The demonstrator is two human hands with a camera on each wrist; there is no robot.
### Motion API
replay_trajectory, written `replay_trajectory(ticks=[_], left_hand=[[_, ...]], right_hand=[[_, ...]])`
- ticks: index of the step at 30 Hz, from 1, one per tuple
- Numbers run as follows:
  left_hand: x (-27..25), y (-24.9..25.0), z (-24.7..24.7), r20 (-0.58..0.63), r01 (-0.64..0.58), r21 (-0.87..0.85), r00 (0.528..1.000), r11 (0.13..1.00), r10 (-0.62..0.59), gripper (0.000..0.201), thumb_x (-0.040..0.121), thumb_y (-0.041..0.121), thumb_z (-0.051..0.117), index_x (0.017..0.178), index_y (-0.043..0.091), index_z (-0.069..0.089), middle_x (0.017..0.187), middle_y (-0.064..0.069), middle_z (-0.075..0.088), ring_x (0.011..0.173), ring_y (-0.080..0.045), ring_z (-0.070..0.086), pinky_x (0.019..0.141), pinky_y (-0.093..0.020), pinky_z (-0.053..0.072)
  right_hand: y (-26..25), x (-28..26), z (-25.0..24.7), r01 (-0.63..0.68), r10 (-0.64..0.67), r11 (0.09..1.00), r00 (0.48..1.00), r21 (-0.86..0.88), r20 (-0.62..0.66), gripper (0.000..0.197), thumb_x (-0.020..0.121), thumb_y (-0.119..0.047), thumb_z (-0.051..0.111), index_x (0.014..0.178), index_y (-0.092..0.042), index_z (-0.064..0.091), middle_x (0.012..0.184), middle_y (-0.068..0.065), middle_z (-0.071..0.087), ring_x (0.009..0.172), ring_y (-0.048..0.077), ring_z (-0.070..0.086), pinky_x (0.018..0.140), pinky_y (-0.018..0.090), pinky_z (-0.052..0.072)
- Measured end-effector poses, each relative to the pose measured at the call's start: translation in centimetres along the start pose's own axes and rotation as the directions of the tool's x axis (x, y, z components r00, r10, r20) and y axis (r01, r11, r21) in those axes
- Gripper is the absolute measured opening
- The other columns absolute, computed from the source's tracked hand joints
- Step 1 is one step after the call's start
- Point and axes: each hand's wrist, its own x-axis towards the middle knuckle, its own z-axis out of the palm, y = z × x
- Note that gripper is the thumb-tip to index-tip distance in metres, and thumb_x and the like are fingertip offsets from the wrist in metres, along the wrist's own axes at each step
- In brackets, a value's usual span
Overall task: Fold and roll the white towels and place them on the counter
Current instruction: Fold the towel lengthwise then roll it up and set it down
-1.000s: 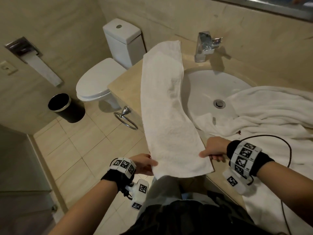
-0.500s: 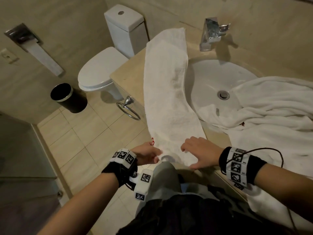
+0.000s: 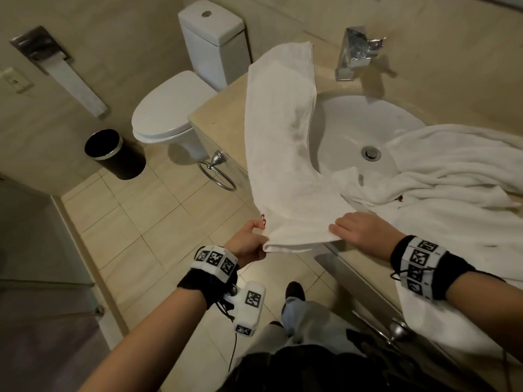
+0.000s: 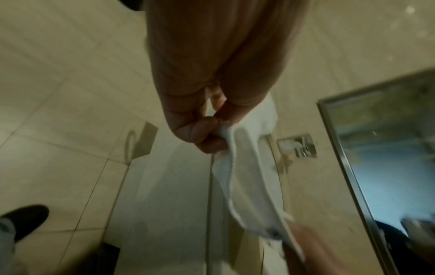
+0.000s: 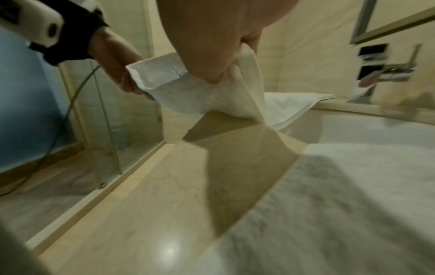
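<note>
Black bin on the floor far left, contents not visible. Toilet beside it, lid down.

Left hand pinches the near-left corner of the folded towel, fingers curled round the hem; left wrist view confirms the pinch. Right hand has its fingers curled over the near-right end and grips it. Half a second ago the near end hung over the desk edge with both hands close together at it; now that end is lifted and turned over into a first curl. So folding looks done and rolling is starting, judged from the doubled near edge.

The towel is a long strip from the near edge to the far wall, left of the sink, partly over its rim. The sink holds one corner of a second, loose towel heaped on the right, still unfolded. Faucet at the far side.
</note>
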Motion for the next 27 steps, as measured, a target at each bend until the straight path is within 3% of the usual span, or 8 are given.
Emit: replay_trajectory(ticks=[3, 7, 10, 13, 16, 19, 23, 27], left_hand=[[-0.5, -0.9, 2.3, -0.043, -0.102, 0.074, 0.994, 0.992, 0.105, 0.034, 0.086, -0.01, 0.047, 0.099, 0.014, 0.027, 0.061, -0.006, 0.038, 0.046, -0.014, 0.034, 0.039, -0.02, 0.034], [-0.5, -2.7, 5.7, -0.025, -0.193, 0.091, 0.98, 0.977, 0.196, 0.041, 0.084, -0.01, 0.05, 0.09, 0.02, 0.022, 0.064, -0.003, 0.032, 0.05, -0.013, 0.029, 0.038, -0.021, 0.031], [-0.3, -3.6, 7.7, -0.045, -0.253, 0.183, 0.963, 0.95, 0.265, 0.042, 0.08, -0.014, 0.046, 0.088, 0.021, 0.025, 0.068, -0.003, 0.032, 0.052, -0.014, 0.03, 0.038, -0.022, 0.032], [-0.1, -4.8, 8.7, -0.066, -0.311, 0.325, 0.935, 0.893, 0.349, 0.039, 0.077, -0.01, 0.044, 0.085, 0.027, 0.037, 0.08, -0.007, 0.047, 0.061, -0.019, 0.041, 0.048, -0.024, 0.034], [0.2, -5.8, 9.2, -0.027, -0.359, 0.393, 0.916, 0.846, 0.401, 0.04, 0.078, -0.012, 0.04, 0.069, 0.024, 0.054, 0.075, -0.001, 0.056, 0.062, -0.011, 0.046, 0.053, -0.017, 0.035], [0.1, -6.2, 9.6, -0.036, -0.342, 0.344, 0.926, 0.874, 0.377, 0.041, 0.081, -0.011, 0.041, 0.067, 0.022, 0.062, 0.069, 0.007, 0.056, 0.06, -0.005, 0.045, 0.055, -0.016, 0.035], [-0.4, -7.2, 9.1, 0.07, -0.362, 0.365, 0.929, 0.858, 0.362, 0.034, 0.077, -0.003, 0.062, 0.104, 0.02, 0.062, 0.1, 0.005, 0.058, 0.069, -0.009, 0.048, 0.063, -0.016, 0.043], [-0.8, -7.9, 9.2, 0.03, -0.386, 0.418, 0.911, 0.823, 0.412, 0.05, 0.07, -0.013, 0.065, 0.112, 0.013, 0.058, 0.099, 0.004, 0.051, 0.072, -0.009, 0.055, 0.06, -0.011, 0.047]], right_hand=[[1.1, -1.5, -1.1, -0.019, 0.016, 0.999, 0.998, -0.05, -0.063, 0.022, 0.077, 0.002, 0.045, 0.083, -0.006, 0.065, 0.073, 0.009, 0.063, 0.058, 0.026, 0.059, 0.047, 0.031, 0.05], [1.4, -4.2, -2.2, -0.043, 0.042, 0.995, 0.999, -0.087, -0.018, 0.025, 0.073, 0.002, 0.043, 0.069, -0.005, 0.067, 0.071, 0.011, 0.063, 0.058, 0.027, 0.06, 0.046, 0.03, 0.048], [1.0, -5.3, -2.1, -0.038, 0.048, 0.996, 0.991, -0.079, 0.126, 0.011, 0.061, 0.003, 0.06, 0.065, -0.006, 0.065, 0.066, 0.01, 0.06, 0.053, 0.026, 0.059, 0.041, 0.028, 0.043], [1.0, -6.2, -1.2, -0.098, 0.095, 0.995, 0.95, -0.005, 0.296, 0.048, 0.033, 0.003, 0.086, 0.073, -0.01, 0.063, 0.063, 0.005, 0.058, 0.05, 0.022, 0.057, 0.035, 0.023, 0.037], [1.7, -6.5, -0.4, -0.099, 0.076, 0.993, 0.957, 0.071, 0.281, 0.069, 0.029, 0.004, 0.083, 0.081, -0.017, 0.042, 0.062, 0.002, 0.056, 0.05, 0.02, 0.057, 0.034, 0.02, 0.035], [2.3, -6.8, 0.0, -0.066, 0.031, 0.988, 0.971, 0.14, 0.236, 0.058, 0.036, 0.004, 0.07, 0.078, -0.018, 0.037, 0.061, 0.002, 0.055, 0.05, 0.021, 0.056, 0.034, 0.02, 0.034], [3.0, -7.7, 0.7, -0.2, 0.16, 0.917, 0.977, 0.344, 0.141, 0.015, 0.064, -0.01, 0.052, 0.075, -0.012, 0.062, 0.07, 0.004, 0.06, 0.061, 0.025, 0.063, 0.047, 0.024, 0.046], [3.3, -8.0, 0.7, -0.508, 0.417, 0.711, 0.862, 0.486, 0.29, 0.022, 0.07, 0.009, 0.066, 0.087, -0.002, 0.072, 0.093, 0.012, 0.063, 0.09, 0.028, 0.058, 0.08, 0.024, 0.037]])
